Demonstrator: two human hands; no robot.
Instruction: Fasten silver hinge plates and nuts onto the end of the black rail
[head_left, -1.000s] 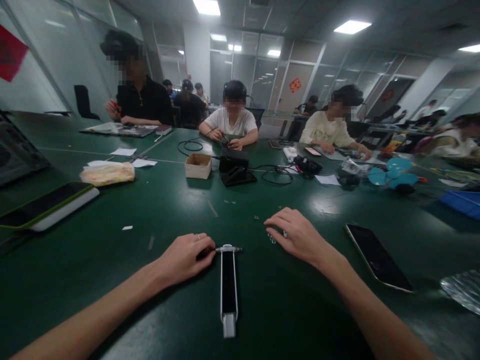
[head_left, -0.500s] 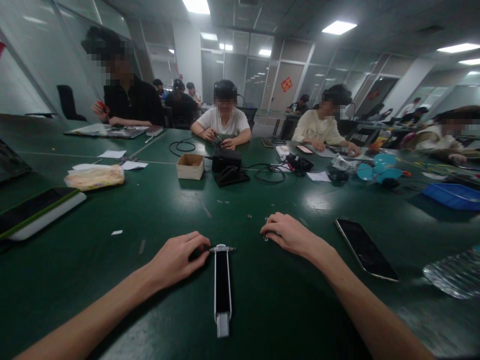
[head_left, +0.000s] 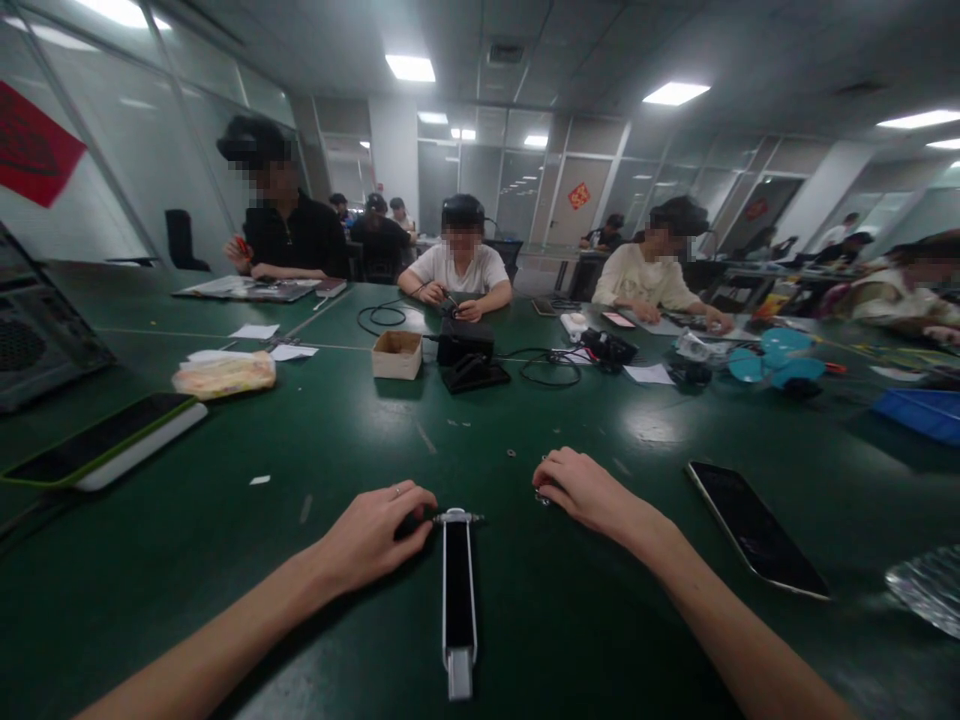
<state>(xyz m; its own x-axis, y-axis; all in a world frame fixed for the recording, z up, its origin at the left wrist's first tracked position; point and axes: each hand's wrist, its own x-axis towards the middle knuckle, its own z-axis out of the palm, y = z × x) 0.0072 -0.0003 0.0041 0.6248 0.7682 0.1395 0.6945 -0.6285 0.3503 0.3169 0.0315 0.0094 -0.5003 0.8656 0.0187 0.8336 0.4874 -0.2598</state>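
My left hand rests on the table with thumb and forefinger closed at the left end of a thin metal crosswise rod. The rod passes through the far end of a long, narrow device with a pale metal frame and a black middle, which lies lengthwise in front of me. My right hand is farther right, its fingers bent and closed over small shiny metal pieces. Whether those pieces are gripped or only touched is partly hidden. A small ring-like washer lies left of my right hand.
A smartphone and a clear plastic item lie to the right. Left are a green-edged device, a plastic-wrapped packet and a paper scrap. Ahead stand a small box and black equipment. Several people sit beyond.
The camera view has shifted, so the whole scene sits lower and mostly farther right. Both hands keep nearly the same place relative to the device and the small pieces.
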